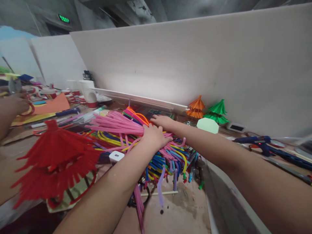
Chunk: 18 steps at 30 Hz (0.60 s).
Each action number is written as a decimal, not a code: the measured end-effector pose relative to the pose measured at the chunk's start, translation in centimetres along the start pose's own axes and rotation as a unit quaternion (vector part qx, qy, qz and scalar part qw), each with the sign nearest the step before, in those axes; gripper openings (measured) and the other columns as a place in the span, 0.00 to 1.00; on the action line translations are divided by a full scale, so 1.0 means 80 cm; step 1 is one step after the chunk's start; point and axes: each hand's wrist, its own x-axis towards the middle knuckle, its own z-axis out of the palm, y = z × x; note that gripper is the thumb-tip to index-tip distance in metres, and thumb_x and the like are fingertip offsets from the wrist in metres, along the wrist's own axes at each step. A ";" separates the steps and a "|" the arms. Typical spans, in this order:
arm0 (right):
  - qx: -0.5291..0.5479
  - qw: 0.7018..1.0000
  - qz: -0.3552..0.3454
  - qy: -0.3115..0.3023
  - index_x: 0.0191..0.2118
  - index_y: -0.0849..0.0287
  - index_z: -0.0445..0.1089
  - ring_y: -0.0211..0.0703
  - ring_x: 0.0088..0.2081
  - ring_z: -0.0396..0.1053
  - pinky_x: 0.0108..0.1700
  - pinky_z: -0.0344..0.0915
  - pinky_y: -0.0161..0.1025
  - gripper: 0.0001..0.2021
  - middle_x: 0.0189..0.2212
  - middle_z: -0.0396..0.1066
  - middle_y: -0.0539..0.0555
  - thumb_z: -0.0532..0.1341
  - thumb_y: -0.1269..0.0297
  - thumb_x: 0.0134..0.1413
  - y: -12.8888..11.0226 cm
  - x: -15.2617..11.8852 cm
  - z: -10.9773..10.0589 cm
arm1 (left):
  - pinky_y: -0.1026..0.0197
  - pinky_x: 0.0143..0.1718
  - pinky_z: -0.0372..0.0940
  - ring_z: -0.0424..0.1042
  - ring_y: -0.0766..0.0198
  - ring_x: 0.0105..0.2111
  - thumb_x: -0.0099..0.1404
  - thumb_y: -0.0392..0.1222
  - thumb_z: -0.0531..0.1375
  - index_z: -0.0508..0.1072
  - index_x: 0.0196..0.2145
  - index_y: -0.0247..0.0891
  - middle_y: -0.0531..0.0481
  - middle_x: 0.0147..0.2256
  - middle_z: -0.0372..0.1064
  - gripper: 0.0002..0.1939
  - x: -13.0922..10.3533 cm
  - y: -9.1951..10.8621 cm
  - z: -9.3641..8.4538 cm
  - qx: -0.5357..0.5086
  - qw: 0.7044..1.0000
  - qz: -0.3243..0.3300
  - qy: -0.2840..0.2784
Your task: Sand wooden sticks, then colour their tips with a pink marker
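My left hand (154, 137) is closed on a bundle of pink pipe cleaners (114, 123), over a big pile of mixed pipe cleaners (158, 164) in blue, yellow, purple and other colours. Just behind it, my right hand (162, 122) rests at the pile's far side, fingers stretched out near orange and pink stems. At left stands a red tiered piece made of fuzzy stems (58, 146). Part of the pile is hidden under my hands and forearms.
A white charger (116, 156) is beside my left forearm. Small orange (196, 107) and green (217, 111) tiered pieces stand by the white board (195, 58). A glue gun (260, 141) lies right, paper cups (87, 91) left. Another person's hand (16, 104) holds scissors at far left.
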 end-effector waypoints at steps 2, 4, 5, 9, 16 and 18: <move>-0.028 1.000 0.011 0.005 0.63 0.60 0.63 0.56 0.53 0.74 0.52 0.69 0.47 0.20 0.61 0.64 0.72 0.54 0.68 0.68 -0.003 0.000 0.001 | 0.35 0.66 0.51 0.55 0.37 0.68 0.69 0.71 0.47 0.64 0.65 0.32 0.26 0.67 0.57 0.43 0.000 0.000 0.000 -0.001 1.000 0.000 -0.001; -0.050 0.999 0.021 0.003 0.63 0.60 0.62 0.57 0.52 0.74 0.49 0.70 0.48 0.19 0.59 0.65 0.72 0.52 0.68 0.69 -0.004 0.004 0.001 | 0.35 0.65 0.51 0.56 0.36 0.68 0.69 0.71 0.47 0.64 0.65 0.33 0.26 0.66 0.59 0.43 0.001 -0.001 0.000 -0.002 1.000 0.001 -0.002; -0.059 0.998 0.028 0.004 0.62 0.60 0.62 0.58 0.53 0.74 0.48 0.71 0.47 0.18 0.59 0.66 0.71 0.52 0.68 0.69 -0.004 0.007 -0.001 | 0.34 0.65 0.52 0.57 0.36 0.67 0.69 0.71 0.47 0.64 0.65 0.32 0.26 0.66 0.59 0.43 0.002 -0.001 0.000 -0.002 1.000 0.001 -0.003; -0.083 0.992 0.087 0.034 0.60 0.70 0.61 0.58 0.53 0.74 0.50 0.70 0.46 0.17 0.53 0.71 0.76 0.48 0.71 0.70 0.001 0.019 -0.017 | 0.35 0.64 0.53 0.59 0.36 0.66 0.67 0.73 0.49 0.65 0.64 0.34 0.27 0.64 0.63 0.44 0.003 -0.001 -0.001 -0.003 1.000 -0.004 -0.004; -0.095 0.980 0.149 0.092 0.57 0.71 0.61 0.61 0.50 0.76 0.47 0.69 0.46 0.19 0.49 0.75 0.74 0.48 0.60 0.74 -0.002 -0.003 -0.066 | 0.36 0.65 0.53 0.57 0.37 0.68 0.68 0.73 0.47 0.64 0.66 0.35 0.30 0.64 0.63 0.44 0.005 -0.001 0.002 -0.001 1.000 -0.002 -0.004; -0.094 0.976 0.158 0.113 0.56 0.69 0.61 0.61 0.49 0.76 0.44 0.68 0.45 0.19 0.48 0.76 0.71 0.47 0.58 0.74 -0.007 -0.022 -0.083 | 0.34 0.65 0.52 0.57 0.36 0.68 0.68 0.72 0.47 0.64 0.66 0.35 0.29 0.64 0.63 0.44 0.007 -0.001 0.004 -0.002 1.000 -0.001 -0.004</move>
